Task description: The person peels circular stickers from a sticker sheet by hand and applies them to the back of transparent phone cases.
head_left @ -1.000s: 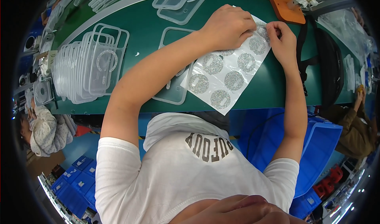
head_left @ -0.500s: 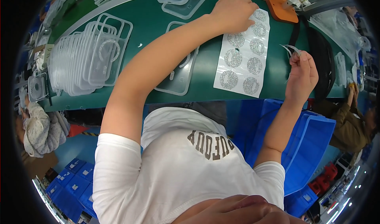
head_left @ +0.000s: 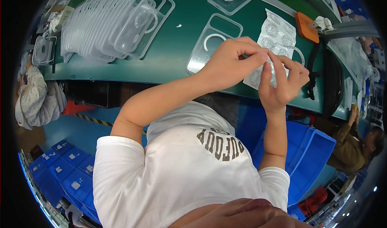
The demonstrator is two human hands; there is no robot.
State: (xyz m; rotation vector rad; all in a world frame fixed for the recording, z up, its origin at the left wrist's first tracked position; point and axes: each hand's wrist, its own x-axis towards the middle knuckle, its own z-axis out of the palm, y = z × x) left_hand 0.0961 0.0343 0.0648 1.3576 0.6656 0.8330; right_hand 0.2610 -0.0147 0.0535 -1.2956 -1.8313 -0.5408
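Note:
My left hand (head_left: 236, 63) and my right hand (head_left: 284, 81) meet fingertip to fingertip over the front part of a white sheet of round silver glitter stickers (head_left: 271, 30). A thin curved glitter sticker strip (head_left: 299, 54) arcs out behind my right fingers, which are closed on it. The left thumb and forefinger are pinched together; whatever lies between them is hidden. Left of the sheet, partly under my left hand, lies a clear phone case (head_left: 197, 59) with a white glitter ring (head_left: 213, 37) on it.
A row of clear phone cases (head_left: 92, 30) stands at the left of the green table (head_left: 169, 63). More clear cases (head_left: 229, 4) lie at the back. An orange holder (head_left: 307, 27) and a black bag (head_left: 332, 75) are at the right. Blue bins (head_left: 302, 159) stand below the table edge.
My left hand has come back from the sheet's far end toward me and met my right hand. The right hand moved left with the strip. The view has shifted.

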